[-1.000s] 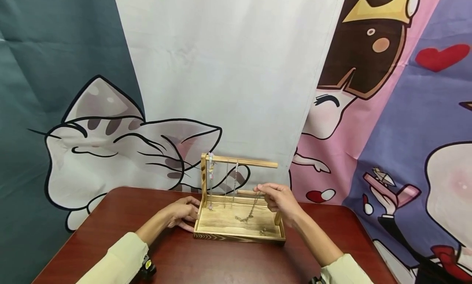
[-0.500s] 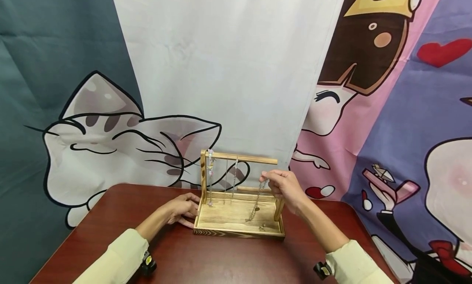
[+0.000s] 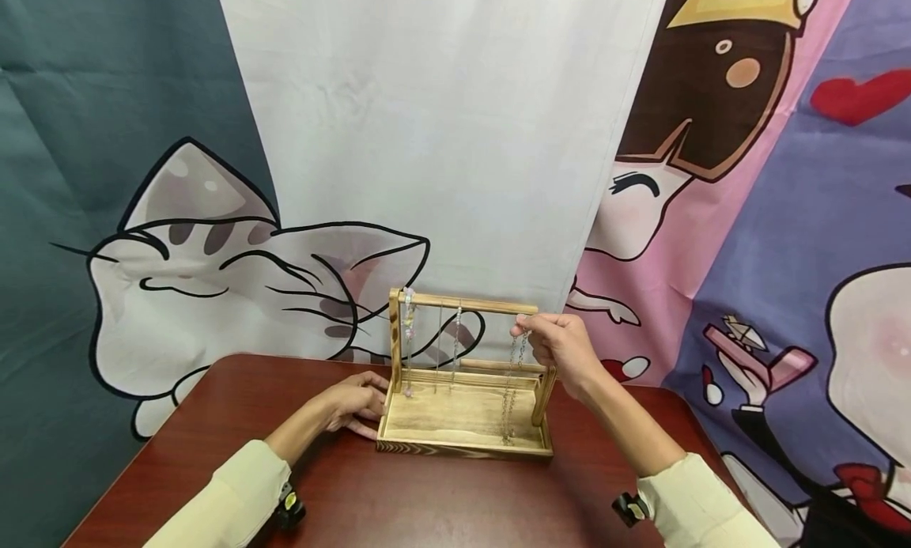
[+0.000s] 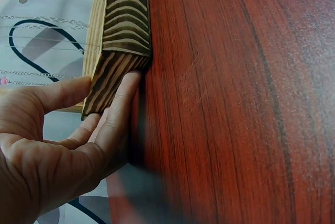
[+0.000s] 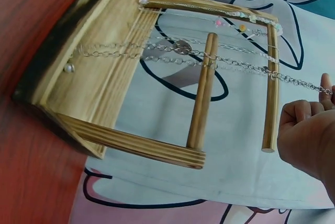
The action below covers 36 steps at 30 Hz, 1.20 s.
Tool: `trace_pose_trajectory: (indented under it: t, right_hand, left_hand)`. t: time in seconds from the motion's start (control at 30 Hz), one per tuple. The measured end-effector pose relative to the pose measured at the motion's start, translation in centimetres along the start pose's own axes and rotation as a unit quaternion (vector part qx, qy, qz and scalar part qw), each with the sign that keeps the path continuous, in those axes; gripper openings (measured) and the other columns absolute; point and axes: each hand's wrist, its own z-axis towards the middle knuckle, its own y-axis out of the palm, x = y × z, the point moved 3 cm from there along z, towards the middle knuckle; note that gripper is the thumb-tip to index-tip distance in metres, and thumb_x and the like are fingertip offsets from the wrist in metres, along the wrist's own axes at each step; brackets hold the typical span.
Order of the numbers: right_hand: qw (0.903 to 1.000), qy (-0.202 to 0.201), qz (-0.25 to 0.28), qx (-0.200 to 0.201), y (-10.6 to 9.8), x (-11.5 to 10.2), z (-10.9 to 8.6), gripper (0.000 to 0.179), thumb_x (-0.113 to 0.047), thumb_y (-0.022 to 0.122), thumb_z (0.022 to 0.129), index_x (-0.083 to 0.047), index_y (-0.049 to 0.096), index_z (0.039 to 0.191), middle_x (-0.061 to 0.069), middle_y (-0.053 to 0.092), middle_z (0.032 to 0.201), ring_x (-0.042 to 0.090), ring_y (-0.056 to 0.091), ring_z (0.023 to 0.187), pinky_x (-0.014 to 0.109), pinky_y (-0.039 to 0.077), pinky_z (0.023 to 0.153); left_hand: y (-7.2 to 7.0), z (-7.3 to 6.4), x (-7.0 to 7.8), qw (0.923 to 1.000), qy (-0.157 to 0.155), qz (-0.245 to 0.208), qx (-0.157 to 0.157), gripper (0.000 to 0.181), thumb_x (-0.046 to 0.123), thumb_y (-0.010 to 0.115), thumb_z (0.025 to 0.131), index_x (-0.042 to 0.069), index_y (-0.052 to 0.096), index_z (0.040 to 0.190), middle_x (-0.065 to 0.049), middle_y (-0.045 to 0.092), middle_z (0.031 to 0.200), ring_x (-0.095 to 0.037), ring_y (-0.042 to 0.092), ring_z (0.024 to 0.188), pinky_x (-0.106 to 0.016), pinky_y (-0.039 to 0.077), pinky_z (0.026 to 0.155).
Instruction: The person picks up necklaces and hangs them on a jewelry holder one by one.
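A wooden jewelry stand [image 3: 441,417] with a shallow tray and two rods stands on the table. My left hand [image 3: 356,406] holds its left end; in the left wrist view, the fingers [image 4: 121,101] lie against the tray's dark-grained end wall. My right hand [image 3: 562,342] pinches the top of a silver chain necklace [image 3: 508,406] near the free right end of the upper rod [image 3: 484,303]. The chain hangs down toward the tray floor. In the right wrist view, the doubled necklace [image 5: 235,64] passes the shorter lower rod [image 5: 201,103] and bears a small round pendant [image 5: 182,46].
A colourful beaded necklace [image 3: 409,334] and thinner chains [image 3: 456,342] hang from the upper rod's left half. A small shiny bead-like piece [image 5: 69,68] lies in the tray. The red-brown table [image 3: 427,504] meets a cartoon-printed cloth [image 3: 455,137] behind.
My right hand has risen and moved right, lifting the necklace from the tray until it hangs nearly straight. The left hand stays on the stand's left end.
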Motion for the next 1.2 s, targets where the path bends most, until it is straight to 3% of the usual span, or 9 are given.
trace_pose_trajectory:
  t: [0.37, 0.57, 0.9, 1.2]
  right_hand:
    - [0.9989, -0.036, 0.014, 0.026, -0.9, -2.0, 1.1, 0.033, -0.013, 0.068, 0.109, -0.022, 0.087, 0.084, -0.011, 0.032, 0.049, 0.005, 0.026, 0.051, 0.025, 0.017, 0.053]
    - [0.9986, -0.035, 0.017, 0.034, -1.8, -3.2, 1.5, 0.034, -0.014, 0.068, 0.111, -0.022, 0.088, 0.086, -0.012, 0.034, 0.048, 0.006, 0.026, 0.051, 0.029, 0.016, 0.056]
    - [0.9940, -0.065, 0.075, 0.047, -3.5, -6.2, 1.6, 0.041, -0.008, 0.059, 0.114, -0.019, 0.088, 0.086, -0.006, 0.025, 0.051, 0.018, 0.014, 0.059, 0.034, 0.009, 0.059]
    - [0.9903, -0.091, 0.091, 0.052, -4.3, -8.2, 2.2, 0.042, -0.009, 0.057, 0.115, -0.019, 0.088, 0.089, -0.005, 0.022, 0.056, 0.019, 0.012, 0.060, 0.034, 0.006, 0.059]
  left_hand:
    - [-0.2, -0.1, -0.1, 1.0000, -0.001, 0.005, 0.004, 0.061, -0.011, 0.067, 0.092, -0.006, 0.045, 0.149, -0.027, 0.068, 0.132, -0.028, 0.079, 0.099, -0.053, 0.074, 0.078]
    - [0.0, -0.1, -0.1, 1.0000, -0.002, 0.001, 0.001, 0.060, -0.011, 0.065, 0.093, -0.007, 0.045, 0.149, -0.027, 0.067, 0.132, -0.030, 0.078, 0.100, -0.054, 0.074, 0.079]
    - [0.2, -0.1, 0.2, 1.0000, -0.004, -0.001, 0.006, 0.059, -0.011, 0.064, 0.094, -0.007, 0.045, 0.149, -0.028, 0.067, 0.133, -0.032, 0.078, 0.101, -0.055, 0.074, 0.079]
    - [0.0, -0.3, 0.3, 1.0000, -0.004, 0.006, 0.004, 0.061, -0.012, 0.066, 0.092, -0.005, 0.046, 0.149, -0.028, 0.067, 0.134, -0.031, 0.079, 0.101, -0.053, 0.075, 0.079]
